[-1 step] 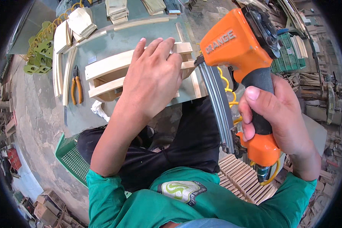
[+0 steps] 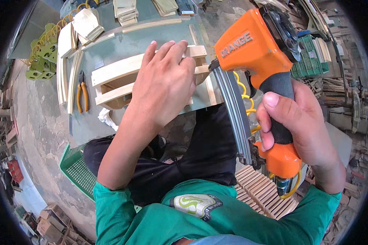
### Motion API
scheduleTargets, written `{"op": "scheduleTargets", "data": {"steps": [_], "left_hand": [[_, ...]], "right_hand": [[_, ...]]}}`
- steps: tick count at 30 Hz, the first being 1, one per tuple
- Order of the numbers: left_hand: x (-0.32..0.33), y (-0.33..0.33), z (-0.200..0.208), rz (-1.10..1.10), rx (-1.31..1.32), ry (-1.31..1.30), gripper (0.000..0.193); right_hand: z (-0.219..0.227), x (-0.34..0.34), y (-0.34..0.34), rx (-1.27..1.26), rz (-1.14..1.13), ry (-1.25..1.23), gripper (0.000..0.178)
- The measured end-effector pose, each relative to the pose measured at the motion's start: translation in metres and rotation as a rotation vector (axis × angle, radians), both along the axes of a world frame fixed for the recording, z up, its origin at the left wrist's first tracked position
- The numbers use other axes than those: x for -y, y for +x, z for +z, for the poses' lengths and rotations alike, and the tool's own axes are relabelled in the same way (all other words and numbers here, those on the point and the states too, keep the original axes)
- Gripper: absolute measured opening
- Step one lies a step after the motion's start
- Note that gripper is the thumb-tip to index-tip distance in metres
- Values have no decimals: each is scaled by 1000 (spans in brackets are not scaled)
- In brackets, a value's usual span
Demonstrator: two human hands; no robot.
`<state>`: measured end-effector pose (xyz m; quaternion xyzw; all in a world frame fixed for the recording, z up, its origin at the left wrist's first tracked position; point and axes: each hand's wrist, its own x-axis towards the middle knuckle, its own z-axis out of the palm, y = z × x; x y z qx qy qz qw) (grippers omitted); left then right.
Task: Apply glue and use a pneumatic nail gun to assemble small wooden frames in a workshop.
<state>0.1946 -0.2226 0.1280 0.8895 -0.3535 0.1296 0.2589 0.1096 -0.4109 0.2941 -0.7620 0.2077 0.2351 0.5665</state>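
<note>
1 wooden frame [image 2: 115, 72], beneath L hand [image 2: 165, 83], grip unclear; 1 orange nail gun [image 2: 249, 47], right, clenched in R hand [image 2: 304, 118], nose [image 2: 214, 65] near frame's R end; hands apart

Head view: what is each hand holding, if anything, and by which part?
The right hand grips the orange nail gun by its black handle. The left hand lies over the slatted wooden frame; whether it grips cannot be told.
</note>
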Motion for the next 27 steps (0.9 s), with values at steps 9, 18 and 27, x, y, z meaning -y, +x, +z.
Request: {"op": "scheduleTargets", "data": {"steps": [9, 18, 27], "left_hand": [[0, -2, 0, -2, -1, 8, 22], [-7, -7, 7, 43, 84, -24, 19], [-80, -63, 3, 273, 4, -615, 16]], "right_hand": [[0, -2, -3, 14, 33, -31, 32], [-1, 15, 44, 228, 137, -192, 34], [-182, 36, 195, 730, 757, -917, 52]]}}
